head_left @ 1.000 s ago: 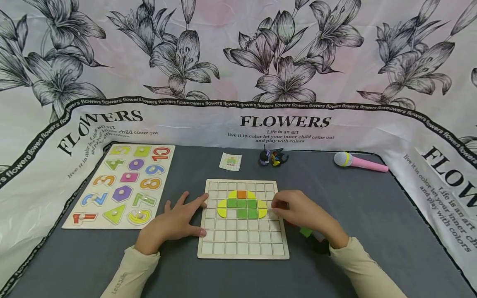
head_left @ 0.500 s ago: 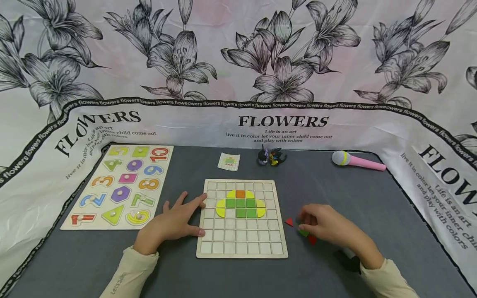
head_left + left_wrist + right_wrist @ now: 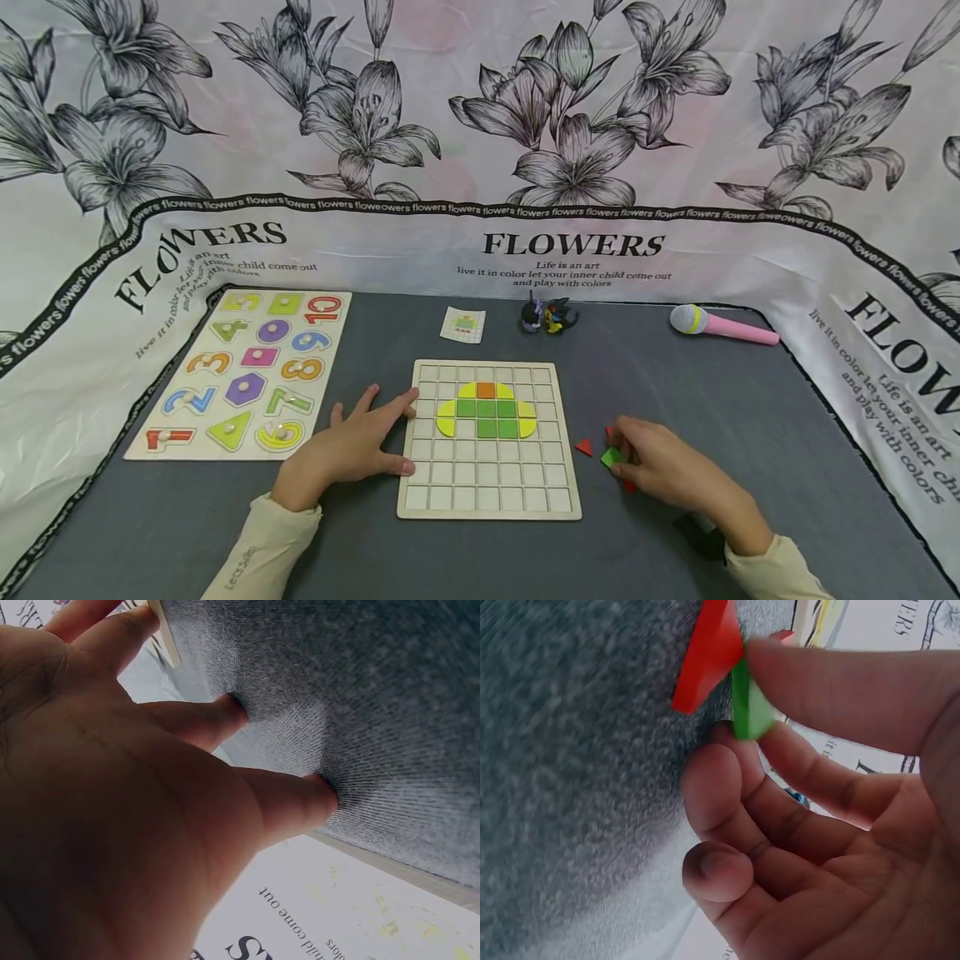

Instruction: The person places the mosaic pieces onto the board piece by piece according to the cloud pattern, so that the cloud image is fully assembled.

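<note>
My right hand (image 3: 663, 462) pinches a green square tile (image 3: 611, 457) between thumb and fingers, right of the wooden grid board (image 3: 489, 513). In the right wrist view the green tile (image 3: 756, 709) stands tilted at the thumb tip, and a red triangle tile (image 3: 707, 656) lies beside it on the cloth. Another red triangle (image 3: 583, 447) lies nearer the board. My left hand (image 3: 341, 457) has its fingers spread, with thumb and a fingertip against the board's left edge. Green tiles (image 3: 487, 410), yellow curved tiles (image 3: 446, 419) and an orange square (image 3: 486, 391) fill part of the grid.
On the left lies a number-and-shape puzzle board (image 3: 258, 383). Behind the grid are a small pattern card (image 3: 463, 325) and two dark figurines (image 3: 551, 316). A pink toy microphone (image 3: 723, 325) lies at the back right. A dark object (image 3: 701, 535) sits partly under the right wrist.
My right hand has moved from the grid's right edge rightward and nearer to me, down to the loose tiles, and now pinches a green one. The left hand stays in place.
</note>
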Tool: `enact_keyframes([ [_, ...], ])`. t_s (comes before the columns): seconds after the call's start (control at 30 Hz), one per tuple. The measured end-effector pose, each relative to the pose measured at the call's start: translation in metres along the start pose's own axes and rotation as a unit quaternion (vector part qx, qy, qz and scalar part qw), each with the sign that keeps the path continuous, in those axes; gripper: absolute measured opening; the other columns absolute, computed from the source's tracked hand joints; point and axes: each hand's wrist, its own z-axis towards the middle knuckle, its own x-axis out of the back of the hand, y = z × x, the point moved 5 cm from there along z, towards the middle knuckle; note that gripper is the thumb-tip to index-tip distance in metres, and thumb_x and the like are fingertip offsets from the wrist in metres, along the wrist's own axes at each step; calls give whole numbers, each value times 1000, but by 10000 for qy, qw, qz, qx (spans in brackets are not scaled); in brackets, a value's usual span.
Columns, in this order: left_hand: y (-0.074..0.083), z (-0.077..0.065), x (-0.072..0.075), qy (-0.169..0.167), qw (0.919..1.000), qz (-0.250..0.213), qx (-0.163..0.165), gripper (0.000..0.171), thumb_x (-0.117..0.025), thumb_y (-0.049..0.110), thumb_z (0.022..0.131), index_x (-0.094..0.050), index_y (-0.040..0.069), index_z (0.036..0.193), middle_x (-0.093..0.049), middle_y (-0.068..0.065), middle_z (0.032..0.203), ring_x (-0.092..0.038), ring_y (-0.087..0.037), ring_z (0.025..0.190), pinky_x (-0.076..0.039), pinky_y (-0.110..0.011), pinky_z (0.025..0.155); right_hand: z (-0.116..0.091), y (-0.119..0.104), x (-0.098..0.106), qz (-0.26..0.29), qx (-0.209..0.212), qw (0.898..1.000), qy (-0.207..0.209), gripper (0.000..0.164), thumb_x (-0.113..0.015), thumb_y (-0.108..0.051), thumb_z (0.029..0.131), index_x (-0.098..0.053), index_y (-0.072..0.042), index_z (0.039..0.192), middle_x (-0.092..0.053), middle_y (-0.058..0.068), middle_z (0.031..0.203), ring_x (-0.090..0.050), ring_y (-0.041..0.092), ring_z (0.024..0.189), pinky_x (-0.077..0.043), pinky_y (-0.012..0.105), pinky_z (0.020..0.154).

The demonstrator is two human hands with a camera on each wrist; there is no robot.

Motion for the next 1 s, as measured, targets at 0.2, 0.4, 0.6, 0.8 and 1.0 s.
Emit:
enact_keyframes([
  [0.2, 0, 1, 0, -23, 10000, -26, -8, 107, -91, 41, 86, -30, 17, 171, -50, -6, 163, -6, -50, 161, 1, -85, 113, 5, -3, 3, -75, 134, 9993, 348, 22, -79, 4, 92, -63, -11, 99, -57, -10, 82, -51, 2, 70, -48, 29, 61],
  [0.4, 0, 1, -1, -15, 10000, -17, -10, 107, -91, 41, 86, -30, 17, 170, -52, -5, 161, -6, -51, 161, 0, -86, 113, 14, -10, 9, -131, 163, 9977, 649, 21, -79, 5, 92, -67, -11, 99, -59, -9, 85, -52, 4, 73, -49, 30, 62],
  [0.6, 0, 0, 0, 16, 10000, -1, -19, 107, -92, 40, 85, -31, 16, 170, -52, -5, 161, -7, -51, 161, 0, -86, 113, 26, -23, 9, 152, 176, 9973, 691, 16, -75, 4, 97, -71, -10, 103, -62, -9, 87, -54, 6, 74, -50, 31, 64],
  [0.8, 1, -1, 0, 19, 10000, -26, -6, 107, -92, 41, 85, -30, 17, 170, -52, -5, 161, -6, -51, 161, 1, -85, 113, 39, -36, 5, 492, 365, 9956, 711, 16, -74, 5, 97, -72, -7, 107, -68, -5, 93, -60, 8, 77, -54, 31, 66],
  [1.0, 0, 0, 0, 14, 10000, -84, -36, 107, -91, 39, 86, -30, 18, 171, -52, -4, 161, -6, -50, 161, 2, -85, 114, 55, -51, 2, 523, 520, 9950, 677, 16, -71, 7, 98, -73, -5, 109, -65, -5, 91, -55, 8, 76, -51, 31, 65],
])
